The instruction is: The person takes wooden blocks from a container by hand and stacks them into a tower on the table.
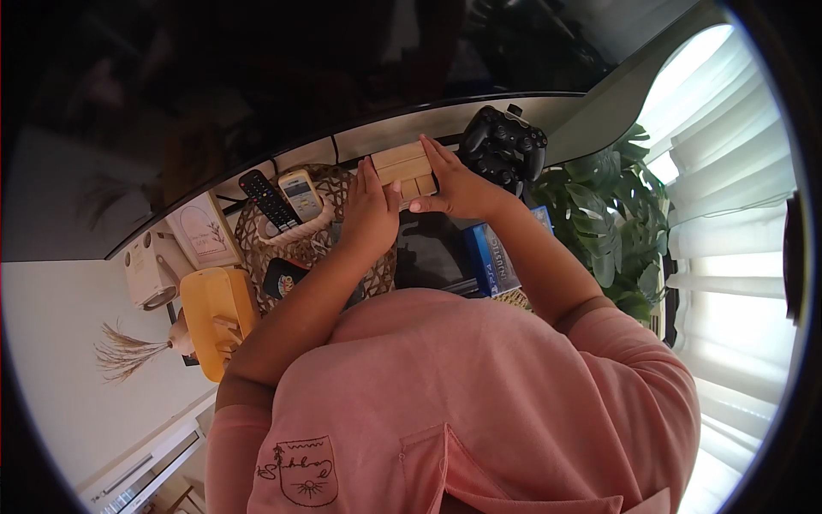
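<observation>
A small stack of pale wooden blocks (401,163) is pressed between my two hands, above the back of a black box-like device (432,248). My left hand (372,210) lies along the stack's left side, fingers pointing away from me and thumb at the near edge. On the opposite side, my right hand (462,184) has its fingers along the blocks and its thumb near the front corner. Whether the stack rests on something is hidden. More wooden blocks (227,330) sit in a yellow tub (195,321) at the left.
A large dark screen (342,68) spans the back. Black game controllers (505,146) stand right of my hands, near game cases (497,257) and a leafy plant (599,214). Leftward are a basket (300,231) with remote controls (268,199), a framed print (204,231) and a white box-shaped device (150,270).
</observation>
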{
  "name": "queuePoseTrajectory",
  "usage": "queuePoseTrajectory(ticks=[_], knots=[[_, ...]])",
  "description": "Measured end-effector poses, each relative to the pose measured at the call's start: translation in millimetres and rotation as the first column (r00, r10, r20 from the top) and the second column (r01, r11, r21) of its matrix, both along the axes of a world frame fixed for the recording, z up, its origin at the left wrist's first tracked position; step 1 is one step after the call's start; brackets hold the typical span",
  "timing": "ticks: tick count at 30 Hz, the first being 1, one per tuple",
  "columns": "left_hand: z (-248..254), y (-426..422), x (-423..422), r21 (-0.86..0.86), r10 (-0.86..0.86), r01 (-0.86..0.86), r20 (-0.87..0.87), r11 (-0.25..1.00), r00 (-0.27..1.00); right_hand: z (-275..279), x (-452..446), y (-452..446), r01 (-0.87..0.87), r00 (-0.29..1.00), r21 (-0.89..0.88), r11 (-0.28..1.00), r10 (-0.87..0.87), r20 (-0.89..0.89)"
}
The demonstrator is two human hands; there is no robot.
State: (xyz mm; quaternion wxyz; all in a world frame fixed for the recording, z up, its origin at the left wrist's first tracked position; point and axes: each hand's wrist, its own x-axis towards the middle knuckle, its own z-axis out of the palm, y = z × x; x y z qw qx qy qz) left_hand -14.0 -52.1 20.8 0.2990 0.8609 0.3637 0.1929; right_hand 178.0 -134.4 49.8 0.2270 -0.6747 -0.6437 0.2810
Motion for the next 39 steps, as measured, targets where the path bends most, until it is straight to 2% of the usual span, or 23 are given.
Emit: queuePoseTrajectory(ticks=[2, 6, 9, 11, 12, 14, 15, 16, 17, 18, 20, 21, 22, 25, 27, 28, 31, 33, 34, 35, 36, 37, 39], knots=[[4, 0, 1, -0.062, -0.011, 0.012, 0.015, 0.998, 1.0, 3, 1, 1, -0.001, 1.0, -0.02, 1.0, 0.002, 0.022], [12, -4, -4, -0.063, 0.026, -0.025, 0.016, 0.998, 1.0, 5, 4, -4, -0.02, 0.999, -0.014, 1.0, 0.021, 0.046], [21, -1, -36, -0.024, 0.134, -0.134, 0.007, 0.991, 0.991, 2, 11, -12, 0.064, 0.998, 0.162, 0.985, -0.06, -0.026], [36, 6, -81, -0.136, -0.049, 0.053, 0.035, 0.989, 0.998, 9, 12, -20, 0.095, 0.992, 0.253, 0.963, -0.071, -0.103], [46, 8, -108, -0.089, -0.046, 0.052, 0.066, 0.995, 0.997, 13, 10, -24, 0.108, 0.99, 0.306, 0.946, -0.075, -0.118], [65, 20, -172, -0.22, 0.119, -0.131, -0.064, 0.967, 0.991, 23, -2, -36, 0.202, 0.966, 0.393, 0.897, -0.116, -0.233], [63, 24, -207, -0.144, 0.303, -0.31, -0.07, 0.94, 0.95, 26, -8, -40, 0.197, 0.976, 0.487, 0.851, -0.126, -0.175], [61, 30, -242, -0.186, 0.482, -0.475, -0.006, 0.86, 0.876, 24, -13, -43, 0.204, 0.972, 0.507, 0.837, -0.114, -0.204], [40, 46, -296, 0.018, 0.553, -0.56, -0.182, 0.829, 0.813, 23, -19, -46, 0.214, 0.967, 0.524, 0.825, -0.103, -0.233], [60, 46, -318, -0.036, 0.61, -0.683, -0.418, 0.729, 0.673, 23, -27, -45, 0.201, 0.969, 0.52, 0.83, -0.088, -0.233], [20, 52, -383, 0.066, 0.547, -0.677, -0.649, 0.733, 0.528, 28, -44, -42, 0.134, 0.978, 0.553, 0.822, -0.021, -0.207], [5, 48, -391, 0.064, 0.553, -0.686, -0.648, 0.725, 0.524, 31, -54, -38, 0.123, 0.979, 0.553, 0.824, -0.01, -0.204], [-3, 42, -394, 0.097, 0.509, -0.606, -0.655, 0.789, 0.558, 35, -66, -32, 0.068, 0.987, 0.554, 0.83, 0.026, -0.161], [-21, 43, -389, 0.043, 0.395, -0.523, -0.709, 0.851, 0.584, 49, -105, -17, -0.024, 0.992, 0.542, 0.84, 0.086, -0.089], [-44, 44, -386, 0.072, 0.606, -0.701, -0.569, 0.709, 0.555, 57, -133, -9, -0.182, 0.978, 0.542, 0.82, 0.206, 0.018], [-45, 45, -387, 0.063, 0.603, -0.7, -0.565, 0.711, 0.562, 58, -147, -7, -0.182, 0.97, 0.539, 0.822, 0.239, -0.038], [-37, 52, -394, 0.005, 0.579, -0.67, -0.509, 0.742, 0.637, 65, -183, -4, -0.259, 0.953, 0.522, 0.813, 0.304, -0.002], [-30, 56, -401, 0.128, 0.482, -0.513, -0.585, 0.849, 0.652, 64, -202, -6, -0.26, 0.952, 0.483, 0.836, 0.306, -0.019], [-32, 56, -407, 0.122, 0.468, -0.498, -0.582, 0.859, 0.665, 61, -209, -8, -0.292, 0.945, 0.446, 0.846, 0.328, -0.004], [-35, 55, -415, 0.062, 0.231, -0.289, -0.769, 0.955, 0.596, 60, -216, -10, -0.315, 0.94, 0.409, 0.856, 0.34, 0.013], [-38, 56, -418, -0.037, 0.0, -0.075, -0.895, 0.997, 0.446, 60, -223, -11, -0.334, 0.935, 0.372, 0.866, 0.354, 0.017], [-42, 54, -418, -0.029, 0.029, -0.115, -0.881, 0.993, 0.473, 60, -230, -12, -0.303, 0.949, 0.376, 0.875, 0.313, 0.036], [-37, 50, -415, -0.053, 0.027, -0.125, -0.826, 0.991, 0.564, 54, -242, -13, -0.35, 0.929, 0.303, 0.886, 0.369, -0.006]])
